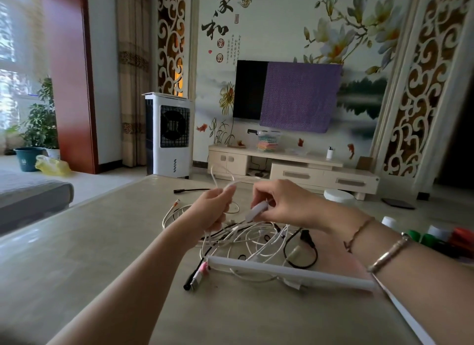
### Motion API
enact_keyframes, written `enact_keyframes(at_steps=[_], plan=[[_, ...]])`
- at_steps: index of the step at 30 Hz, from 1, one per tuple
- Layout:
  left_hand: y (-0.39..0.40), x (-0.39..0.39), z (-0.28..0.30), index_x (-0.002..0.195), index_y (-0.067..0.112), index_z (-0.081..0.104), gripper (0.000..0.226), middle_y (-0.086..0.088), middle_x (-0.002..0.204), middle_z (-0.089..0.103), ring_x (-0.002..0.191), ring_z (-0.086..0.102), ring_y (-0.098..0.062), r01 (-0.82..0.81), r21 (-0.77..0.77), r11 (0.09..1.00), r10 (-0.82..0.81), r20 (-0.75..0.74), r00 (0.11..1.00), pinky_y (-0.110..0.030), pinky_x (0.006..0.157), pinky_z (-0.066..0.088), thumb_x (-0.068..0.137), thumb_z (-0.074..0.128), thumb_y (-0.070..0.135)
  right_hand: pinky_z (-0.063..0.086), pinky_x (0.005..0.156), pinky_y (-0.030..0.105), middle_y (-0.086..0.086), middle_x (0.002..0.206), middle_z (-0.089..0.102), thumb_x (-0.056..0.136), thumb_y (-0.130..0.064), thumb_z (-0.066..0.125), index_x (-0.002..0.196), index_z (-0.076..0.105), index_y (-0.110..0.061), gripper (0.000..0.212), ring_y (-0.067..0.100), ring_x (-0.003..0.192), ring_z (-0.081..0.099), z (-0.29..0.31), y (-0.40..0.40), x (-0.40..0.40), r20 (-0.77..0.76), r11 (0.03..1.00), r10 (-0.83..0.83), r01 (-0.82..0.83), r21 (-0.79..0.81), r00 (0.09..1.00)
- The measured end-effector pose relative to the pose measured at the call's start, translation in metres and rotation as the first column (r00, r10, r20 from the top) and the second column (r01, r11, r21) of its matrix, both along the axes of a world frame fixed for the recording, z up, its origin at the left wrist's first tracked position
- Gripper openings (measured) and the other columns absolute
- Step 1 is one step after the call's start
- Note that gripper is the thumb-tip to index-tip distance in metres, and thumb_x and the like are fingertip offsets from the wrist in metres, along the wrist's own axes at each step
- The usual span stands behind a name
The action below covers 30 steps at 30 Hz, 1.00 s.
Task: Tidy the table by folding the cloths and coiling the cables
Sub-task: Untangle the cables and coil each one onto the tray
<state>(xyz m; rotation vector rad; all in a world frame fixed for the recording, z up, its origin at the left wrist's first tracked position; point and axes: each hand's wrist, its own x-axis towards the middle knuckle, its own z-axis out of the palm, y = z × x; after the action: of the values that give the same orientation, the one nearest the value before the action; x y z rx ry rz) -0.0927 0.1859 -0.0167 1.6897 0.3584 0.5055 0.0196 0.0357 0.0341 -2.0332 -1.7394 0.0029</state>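
Here, wall calligraphy (221, 16) reads 家和; both hands hold white cable (222, 180).

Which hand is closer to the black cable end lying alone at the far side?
Left. The left hand is just below the black cable end; the right hand sits farther right.

**A home living room**

A wall-mounted television (250, 89), half draped in a purple cloth (298, 97), hangs over a low cream media cabinet (295, 165) against a feature wall (277, 24) painted with flowers and calligraphy. A standing air cooler (168, 135) is beside striped curtains (133, 75). Potted plants (41, 121) sit by the window, and a grey sofa edge (30, 193) borders the beige surface (77, 255).
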Motion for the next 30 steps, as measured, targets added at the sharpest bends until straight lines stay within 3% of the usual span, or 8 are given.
enact_keyframes(at_steps=[6,9,12,15,18,23,27,30], plan=[[-0.005,-0.004,0.001,0.075,0.018,0.05,0.042,0.009,0.05,0.037,0.04,0.025,-0.007,0.27,0.108,0.957,-0.259,-0.111,0.96,-0.017,0.034,0.023,0.08,0.065,0.056,0.046,0.063,0.028,-0.004,0.076,0.06,0.073,-0.009,0.081,0.085,0.063,-0.018,0.024,0.007,0.067,0.052,0.006,0.014,-0.008,-0.02,0.998,-0.028,0.027,-0.049,0.999],[-0.003,-0.004,0.001,0.076,0.016,0.057,0.037,0.006,0.052,0.04,0.041,0.027,-0.009,0.268,0.149,0.952,-0.252,-0.116,0.961,-0.02,0.036,0.023,0.081,0.069,0.051,0.049,0.068,0.031,0.0,0.08,0.06,0.073,-0.009,0.08,0.099,0.061,-0.015,0.032,0.01,0.071,0.053,0.002,0.016,-0.003,-0.049,0.997,-0.043,0.04,-0.062,0.998],[0.0,-0.004,0.001,0.096,0.004,0.064,0.047,0.007,0.053,0.048,0.04,0.035,-0.006,0.204,0.106,0.973,-0.196,-0.079,0.977,-0.015,0.037,0.03,0.081,0.065,0.049,0.049,0.069,0.024,-0.002,0.083,0.059,0.077,-0.013,0.077,0.101,0.055,-0.018,0.033,0.01,0.073,0.055,-0.005,0.01,0.012,-0.078,0.995,-0.088,0.084,-0.058,0.993],[0.004,-0.004,0.002,0.092,0.006,0.065,0.041,0.008,0.053,0.054,0.045,0.041,-0.005,0.099,-0.001,0.995,-0.099,-0.004,0.995,-0.015,0.041,0.035,0.084,0.064,0.047,0.051,0.075,0.023,-0.004,0.09,0.062,0.089,-0.022,0.064,0.097,0.058,-0.02,0.01,0.011,0.083,0.06,-0.018,-0.001,0.034,0.008,0.972,-0.212,0.212,-0.1,0.977],[0.004,-0.002,0.004,0.09,0.007,0.061,0.033,0.007,0.058,0.054,0.044,0.044,-0.004,0.05,-0.099,0.994,-0.044,0.057,0.997,-0.015,0.04,0.036,0.09,0.06,0.04,0.045,0.062,0.017,-0.009,0.074,0.064,0.097,-0.028,0.052,0.081,0.067,-0.019,0.024,0.0,0.061,0.057,-0.029,-0.008,0.05,0.001,0.94,-0.339,0.339,-0.049,0.941],[-0.001,0.002,0.003,0.1,0.006,0.055,0.023,-0.005,0.087,0.068,0.076,0.07,-0.014,0.118,-0.15,0.982,-0.107,0.079,0.991,-0.022,0.063,0.052,0.096,0.052,0.029,0.045,0.043,0.018,-0.005,0.054,0.059,0.1,-0.03,0.047,0.078,0.068,-0.011,0.035,0.006,0.039,0.05,-0.009,-0.007,0.044,-0.332,0.947,-0.234,0.292,0.137,0.914],[-0.01,0.001,0.005,0.106,0.005,0.053,0.011,-0.007,0.076,0.062,0.056,0.056,-0.01,0.205,-0.221,0.954,-0.173,0.154,0.973,-0.02,0.056,0.049,0.095,0.051,0.005,0.04,0.039,0.02,-0.003,0.054,0.058,0.099,-0.028,0.05,0.084,0.066,-0.003,0.033,0.009,0.042,0.049,0.018,0.001,0.025,-0.685,0.96,0.007,0.187,0.208,0.729],[-0.018,0.003,0.006,0.103,0.006,0.054,0.013,-0.004,0.073,0.053,0.051,0.041,-0.006,0.248,-0.229,0.941,-0.204,0.197,0.959,-0.019,0.053,0.036,0.093,0.051,-0.002,0.046,0.041,0.021,0.005,0.063,0.067,0.1,-0.027,0.05,0.084,0.063,-0.003,0.032,0.018,0.052,0.065,0.024,0.011,0.009,-0.683,0.973,0.036,0.132,0.192,0.729]])
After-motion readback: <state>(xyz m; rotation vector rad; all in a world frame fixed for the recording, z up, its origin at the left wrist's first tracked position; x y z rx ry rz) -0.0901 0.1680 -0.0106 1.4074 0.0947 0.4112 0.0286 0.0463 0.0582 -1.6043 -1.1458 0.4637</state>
